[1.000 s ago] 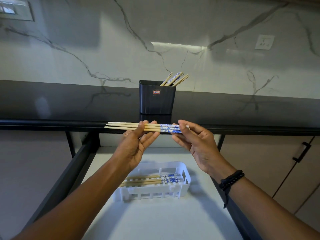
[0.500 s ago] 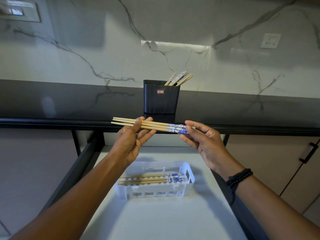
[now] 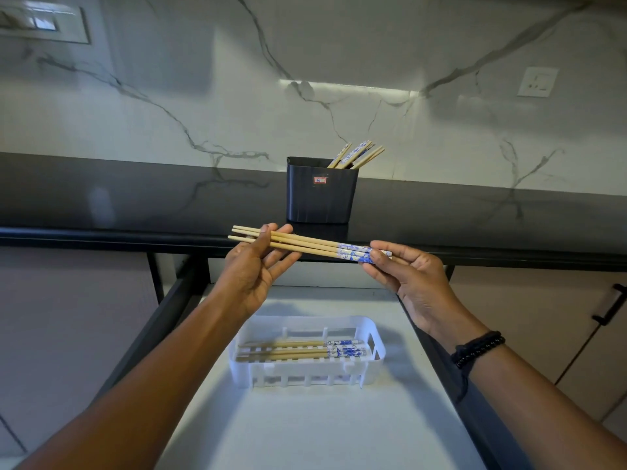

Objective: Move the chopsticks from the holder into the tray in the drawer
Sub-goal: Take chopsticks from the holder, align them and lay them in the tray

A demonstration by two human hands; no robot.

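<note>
You hold a bundle of chopsticks (image 3: 305,245) level at the centre of the frame, above the open drawer (image 3: 305,422). Your left hand (image 3: 252,269) pinches the plain wooden ends between thumb and fingers, and your right hand (image 3: 412,276) pinches the blue-patterned ends the same way. Below, in the lower middle of the frame, the white tray (image 3: 307,374) sits on the drawer floor with several chopsticks already lying in it. Above the bundle, the black holder (image 3: 320,195) stands on the dark counter (image 3: 135,198), a few chopsticks leaning out at its right.
</note>
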